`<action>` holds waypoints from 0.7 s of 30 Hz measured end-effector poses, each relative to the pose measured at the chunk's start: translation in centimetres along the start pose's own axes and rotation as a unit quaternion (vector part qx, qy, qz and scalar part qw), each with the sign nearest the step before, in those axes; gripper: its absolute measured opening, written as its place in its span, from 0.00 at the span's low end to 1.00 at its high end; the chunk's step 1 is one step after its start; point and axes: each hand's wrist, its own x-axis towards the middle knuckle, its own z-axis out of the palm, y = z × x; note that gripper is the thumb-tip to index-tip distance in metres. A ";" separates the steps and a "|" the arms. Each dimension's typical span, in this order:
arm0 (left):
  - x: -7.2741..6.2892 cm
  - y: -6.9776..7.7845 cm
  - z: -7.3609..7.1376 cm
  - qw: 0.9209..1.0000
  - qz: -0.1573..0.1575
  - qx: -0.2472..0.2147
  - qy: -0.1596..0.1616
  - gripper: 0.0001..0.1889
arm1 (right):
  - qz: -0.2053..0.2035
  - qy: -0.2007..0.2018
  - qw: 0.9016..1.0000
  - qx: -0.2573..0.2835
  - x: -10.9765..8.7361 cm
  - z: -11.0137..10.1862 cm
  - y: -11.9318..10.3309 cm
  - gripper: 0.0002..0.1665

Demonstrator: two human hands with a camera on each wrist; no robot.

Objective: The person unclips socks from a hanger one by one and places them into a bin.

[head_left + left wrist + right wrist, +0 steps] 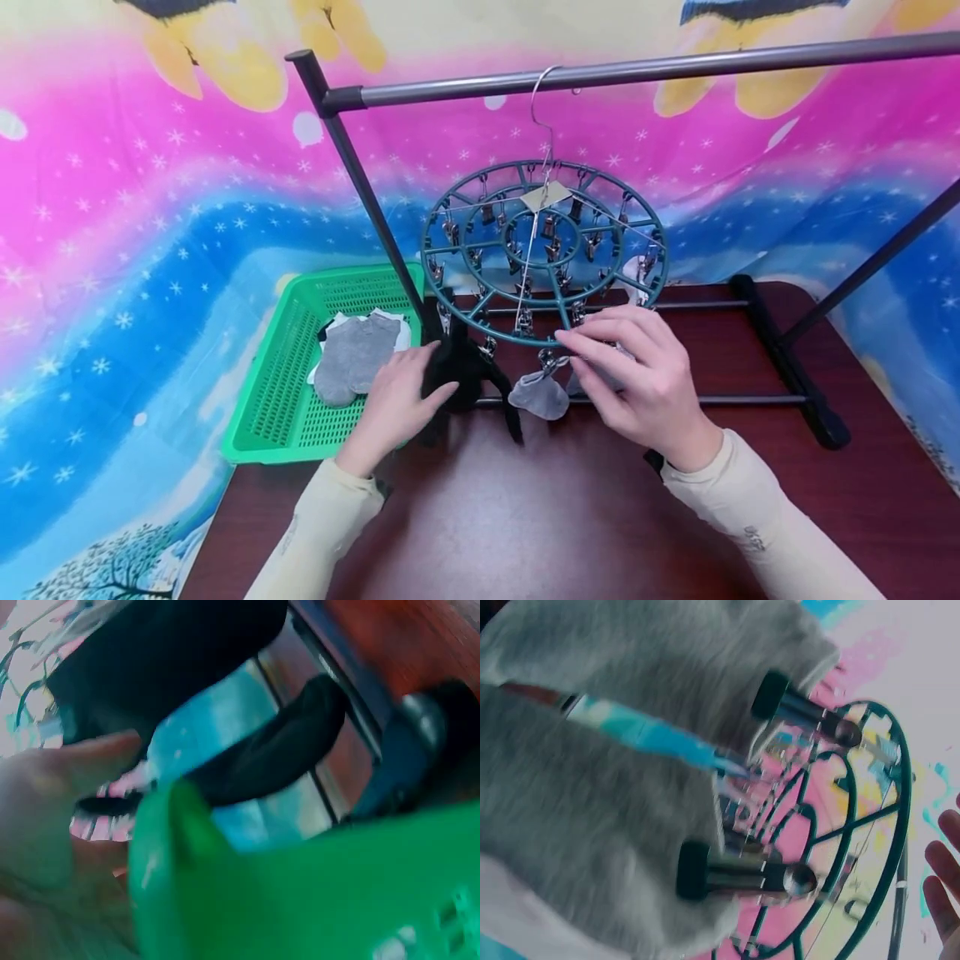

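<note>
"Beside the rack (637, 72), what's in the green basket (279, 392)?"

"A grey sock (351, 358), just left of the left hand (401, 404), the nearer one: fingers relaxed, apparently gripping nothing. Its long axis? Can't tell."

"And the right hand (645, 375)?"

"Empty, loosely bent by the clip hanger (558, 293); free tabletop (480, 517) nearer us."

The sleeves (315, 523) are long and pale cream, each printed with small dark lettering (753, 539).
</note>
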 end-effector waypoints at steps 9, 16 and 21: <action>-0.7 1.0 0.7 0.990 0.011 -0.016 0.138 0.07 | -0.089 -0.027 0.996 0.013 0.2 1.6 -1.5 0.14; -3.5 0.7 -0.3 0.961 -0.010 -0.107 0.254 0.06 | -0.067 -0.103 0.988 0.088 -0.2 3.9 -2.8 0.15; -5.0 0.1 -1.3 0.945 0.021 -0.123 0.302 0.06 | 0.059 -0.196 0.968 0.148 -0.5 6.0 -4.0 0.23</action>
